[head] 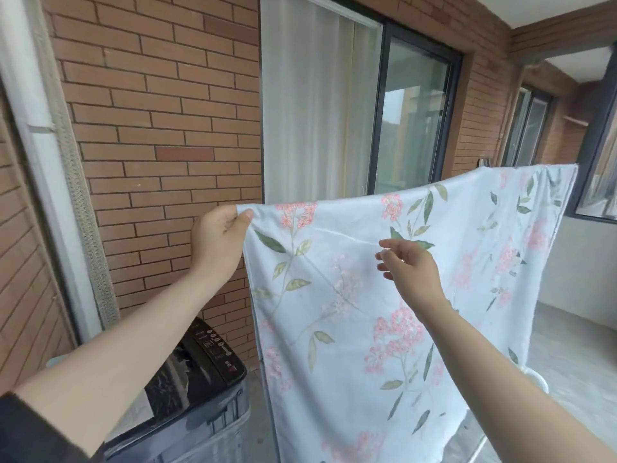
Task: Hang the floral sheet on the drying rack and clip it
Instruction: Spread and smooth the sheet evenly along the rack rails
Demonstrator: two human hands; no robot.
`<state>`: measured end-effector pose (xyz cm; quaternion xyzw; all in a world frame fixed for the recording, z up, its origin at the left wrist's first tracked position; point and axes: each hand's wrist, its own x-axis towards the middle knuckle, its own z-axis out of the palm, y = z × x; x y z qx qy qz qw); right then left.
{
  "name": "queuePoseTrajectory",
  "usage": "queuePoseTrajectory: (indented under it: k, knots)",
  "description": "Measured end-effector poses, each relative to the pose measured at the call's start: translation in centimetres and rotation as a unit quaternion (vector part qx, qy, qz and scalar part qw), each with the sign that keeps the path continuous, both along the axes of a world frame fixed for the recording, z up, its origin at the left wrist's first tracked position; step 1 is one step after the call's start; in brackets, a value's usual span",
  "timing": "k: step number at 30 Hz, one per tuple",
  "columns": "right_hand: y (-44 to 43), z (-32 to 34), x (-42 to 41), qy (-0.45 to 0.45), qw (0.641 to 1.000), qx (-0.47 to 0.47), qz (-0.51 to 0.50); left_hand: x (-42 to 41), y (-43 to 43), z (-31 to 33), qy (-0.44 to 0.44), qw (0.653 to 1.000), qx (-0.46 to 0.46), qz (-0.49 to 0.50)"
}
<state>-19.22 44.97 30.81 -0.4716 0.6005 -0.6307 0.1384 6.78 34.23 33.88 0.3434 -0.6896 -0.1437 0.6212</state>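
Observation:
The floral sheet [350,329], pale blue with pink flowers and green leaves, hangs spread out in front of me; its top edge sags from the left corner up to the far right. My left hand [218,240] pinches the sheet's top left corner. My right hand [412,269] is in front of the sheet's middle with its fingers apart, fingertips close to the cloth, nothing in its grip. The rack is almost wholly hidden behind the sheet; only a small dark tip [484,162] shows above the right end, and a white foot [537,379] shows at the lower right.
A black top-loading washing machine [200,372] stands at the lower left beside the sheet. Behind are a brick wall [160,128] and a dark-framed sliding window with a white curtain [317,105]. A grey tiled floor [574,355] stretches to the right.

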Motion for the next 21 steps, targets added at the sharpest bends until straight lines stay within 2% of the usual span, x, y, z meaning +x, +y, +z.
queuePoseTrajectory:
  k: [4, 9, 15, 17, 21]
  knots:
    - [-0.6, 0.3, 0.2, 0.014, 1.0, 0.002, 0.003, -0.1, 0.2, -0.5, -0.042, 0.999, -0.026, 0.009]
    - [-1.9, 0.1, 0.2, 0.02, 1.0, 0.0, -0.012, 0.0, -1.8, -4.0, -0.086, 0.995, 0.04, 0.028]
    - [-5.1, 0.4, 0.0, 0.029, 0.999, 0.003, -0.029, -1.9, -6.0, -3.9, -0.191, 0.971, 0.101, 0.1]
    - [-6.3, 0.7, -0.2, 0.031, 0.999, -0.002, -0.037, -2.7, -8.2, -4.1, -0.183, 0.976, 0.099, 0.071]
    - [-8.8, 1.7, -1.1, 0.049, 0.996, -0.007, -0.073, -5.4, -11.5, -4.3, -0.173, 0.978, 0.109, -0.047]
